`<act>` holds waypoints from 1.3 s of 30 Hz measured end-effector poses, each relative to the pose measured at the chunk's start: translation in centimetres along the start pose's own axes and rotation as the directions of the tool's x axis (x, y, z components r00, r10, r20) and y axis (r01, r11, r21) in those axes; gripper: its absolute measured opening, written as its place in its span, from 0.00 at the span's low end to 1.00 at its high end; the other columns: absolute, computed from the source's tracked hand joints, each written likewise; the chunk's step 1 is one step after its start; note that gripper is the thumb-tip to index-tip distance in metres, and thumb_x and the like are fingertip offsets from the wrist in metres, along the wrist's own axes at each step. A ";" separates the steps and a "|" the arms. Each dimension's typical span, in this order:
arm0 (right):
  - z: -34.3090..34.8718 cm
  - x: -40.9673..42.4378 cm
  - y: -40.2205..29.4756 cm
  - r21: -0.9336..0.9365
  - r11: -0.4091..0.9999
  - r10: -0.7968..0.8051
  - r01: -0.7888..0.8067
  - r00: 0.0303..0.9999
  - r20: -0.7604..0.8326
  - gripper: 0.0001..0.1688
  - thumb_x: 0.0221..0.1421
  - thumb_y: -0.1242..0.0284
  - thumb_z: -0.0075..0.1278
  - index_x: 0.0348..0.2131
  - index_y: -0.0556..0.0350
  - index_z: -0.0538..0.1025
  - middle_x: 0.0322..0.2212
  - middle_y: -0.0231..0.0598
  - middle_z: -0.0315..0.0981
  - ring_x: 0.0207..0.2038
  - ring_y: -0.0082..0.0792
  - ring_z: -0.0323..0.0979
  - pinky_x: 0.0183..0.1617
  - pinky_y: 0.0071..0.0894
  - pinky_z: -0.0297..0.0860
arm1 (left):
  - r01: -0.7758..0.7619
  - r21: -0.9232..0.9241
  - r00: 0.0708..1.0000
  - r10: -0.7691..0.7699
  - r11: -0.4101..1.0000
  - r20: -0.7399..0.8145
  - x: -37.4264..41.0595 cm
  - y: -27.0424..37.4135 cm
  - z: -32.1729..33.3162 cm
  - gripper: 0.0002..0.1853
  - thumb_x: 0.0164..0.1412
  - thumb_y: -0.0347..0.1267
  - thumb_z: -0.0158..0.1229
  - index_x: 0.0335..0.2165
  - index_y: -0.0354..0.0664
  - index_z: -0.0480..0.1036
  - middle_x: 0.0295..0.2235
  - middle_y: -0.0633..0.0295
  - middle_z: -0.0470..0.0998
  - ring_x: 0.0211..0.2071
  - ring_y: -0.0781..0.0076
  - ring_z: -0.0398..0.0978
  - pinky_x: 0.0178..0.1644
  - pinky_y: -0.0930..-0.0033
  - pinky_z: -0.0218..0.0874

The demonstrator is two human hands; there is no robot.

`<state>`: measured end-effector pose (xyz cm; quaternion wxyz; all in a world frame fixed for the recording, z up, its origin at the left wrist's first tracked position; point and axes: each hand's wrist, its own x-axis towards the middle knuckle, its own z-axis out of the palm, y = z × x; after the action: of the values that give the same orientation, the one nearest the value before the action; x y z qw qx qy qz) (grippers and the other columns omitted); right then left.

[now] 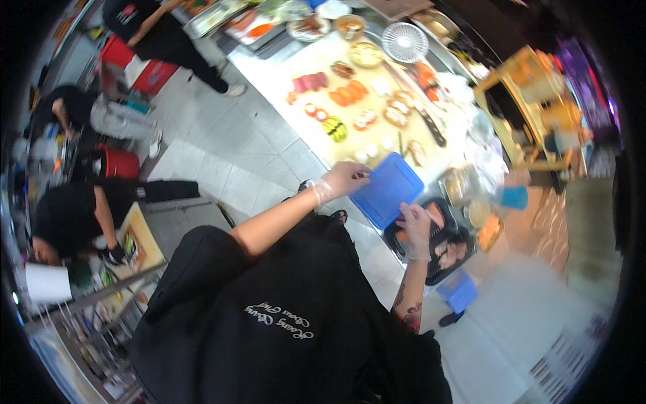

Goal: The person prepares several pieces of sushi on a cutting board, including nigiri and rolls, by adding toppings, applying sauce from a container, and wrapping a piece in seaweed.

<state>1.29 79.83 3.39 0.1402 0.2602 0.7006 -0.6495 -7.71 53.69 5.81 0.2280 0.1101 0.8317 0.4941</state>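
Note:
A blue rectangular plastic lid (387,190) is held between both hands, tilted over the near edge of the worktop. My left hand (343,179), in a clear glove, grips its left edge. At its lower right corner, the fingers of my gloved right hand (416,224) close on it. Beyond the lid lies a pale cutting board (363,103) with orange fish slices (348,93), dark red fish slices (309,82), pieces topped with green (334,129) and small white rounds (372,150). A dark-handled knife (431,126) rests at the board's right.
Black trays (446,252) holding fish pieces stand by my right hand. Clear tubs (454,184), a blue cup (515,198) and crumpled plastic (477,129) lie to the right. Bowls (367,54) and a white slotted basket (405,42) stand beyond. Several co-workers stand left.

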 end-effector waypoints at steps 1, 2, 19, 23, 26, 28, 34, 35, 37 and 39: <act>0.0 0.1 0.1 -0.015 1.000 -0.007 0.007 1.000 0.001 0.09 0.60 0.69 0.57 0.30 0.56 0.75 0.26 0.30 0.74 0.27 0.19 0.70 0.29 0.21 0.71 | 0.010 -0.078 1.000 -0.010 0.997 0.003 -0.5 -0.6 -0.2 0.18 0.61 0.37 0.61 0.45 0.38 0.78 0.36 0.55 0.81 0.36 0.67 0.80 0.43 0.64 0.71; 0.5 0.3 0.6 0.017 0.998 -0.067 0.067 0.998 0.003 0.09 0.60 0.71 0.56 0.28 0.55 0.74 0.25 0.28 0.72 0.26 0.18 0.69 0.29 0.20 0.68 | 0.106 -0.251 0.994 -0.103 0.962 0.022 -1.5 -1.8 -0.7 0.17 0.62 0.38 0.59 0.45 0.39 0.78 0.37 0.58 0.81 0.38 0.68 0.79 0.43 0.65 0.70; 3.1 -14.0 -4.6 -0.039 0.999 0.013 -0.024 0.969 -0.248 0.14 0.57 0.73 0.54 0.43 0.59 0.75 0.42 0.34 0.75 0.46 0.28 0.72 0.52 0.30 0.68 | -0.046 -0.424 0.868 -0.246 -0.904 0.431 6.2 -25.9 4.4 0.58 0.63 0.66 0.42 0.67 0.36 0.26 0.61 0.37 0.54 0.57 0.43 0.64 0.64 0.44 0.56; 9.7 -14.1 -1.6 0.010 0.985 0.165 -0.171 0.935 -0.315 0.08 0.58 0.76 0.51 0.39 0.56 0.75 0.34 0.27 0.73 0.38 0.21 0.69 0.44 0.22 0.66 | -0.083 -0.567 0.912 -0.292 -0.820 0.289 3.3 -25.5 3.8 0.44 0.66 0.64 0.38 0.63 0.40 0.52 0.54 0.54 0.68 0.55 0.55 0.67 0.61 0.48 0.56; 16.3 -9.3 2.9 0.048 0.936 0.351 -0.347 0.931 -0.098 0.05 0.60 0.76 0.50 0.38 0.52 0.75 0.31 0.23 0.71 0.36 0.19 0.68 0.42 0.22 0.66 | 0.071 -0.614 0.797 -0.325 -0.786 0.509 -7.4 -29.1 -2.6 0.40 0.66 0.64 0.37 0.59 0.44 0.60 0.53 0.53 0.72 0.55 0.59 0.69 0.60 0.52 0.60; 20.2 -4.6 7.8 0.052 0.826 0.555 -0.561 0.827 0.094 0.05 0.60 0.75 0.50 0.38 0.52 0.75 0.31 0.22 0.72 0.36 0.19 0.69 0.42 0.21 0.66 | 0.242 -0.776 0.691 -0.458 -0.582 0.559 -15.0 -32.9 -10.1 0.40 0.66 0.64 0.39 0.61 0.46 0.58 0.56 0.50 0.69 0.58 0.57 0.66 0.61 0.47 0.58; 35.4 10.0 26.3 0.197 0.934 0.251 -0.298 0.940 0.231 0.10 0.67 0.72 0.44 0.42 0.58 0.74 0.37 0.31 0.71 0.44 0.24 0.69 0.50 0.28 0.65 | 0.560 -0.673 0.539 -0.829 0.483 -0.146 -24.5 -43.0 -32.8 0.46 0.65 0.66 0.33 0.69 0.49 0.41 0.71 0.52 0.38 0.72 0.54 0.33 0.72 0.43 0.26; 37.0 13.3 29.2 0.189 0.943 0.235 -0.274 0.950 0.204 0.09 0.67 0.72 0.44 0.40 0.56 0.74 0.36 0.30 0.71 0.43 0.25 0.68 0.48 0.30 0.65 | 0.549 -0.566 0.581 -0.768 0.615 -0.270 -24.5 -45.2 -35.3 0.43 0.67 0.64 0.30 0.69 0.51 0.45 0.71 0.53 0.40 0.72 0.56 0.34 0.72 0.45 0.26; 41.4 19.6 31.4 0.300 0.941 0.131 -0.154 0.987 0.095 0.06 0.66 0.73 0.46 0.36 0.54 0.75 0.31 0.27 0.70 0.34 0.22 0.66 0.40 0.27 0.65 | 0.496 -0.567 0.409 -0.753 0.657 -0.515 -22.0 -47.3 -39.4 0.39 0.70 0.59 0.30 0.68 0.48 0.51 0.69 0.52 0.51 0.70 0.56 0.47 0.72 0.55 0.34; 43.8 27.1 32.4 0.324 0.938 0.094 -0.122 0.990 0.101 0.04 0.63 0.75 0.49 0.32 0.52 0.74 0.28 0.27 0.70 0.30 0.21 0.65 0.35 0.26 0.65 | 0.543 -0.363 0.491 -0.637 0.757 -0.594 -22.5 -49.0 -42.2 0.39 0.71 0.59 0.30 0.66 0.45 0.54 0.68 0.52 0.54 0.69 0.58 0.48 0.72 0.57 0.34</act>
<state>-9.59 42.40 -43.31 0.1596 0.2902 0.5604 -0.7591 -6.60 -11.96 -13.57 0.0650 -0.3876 0.8069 0.4410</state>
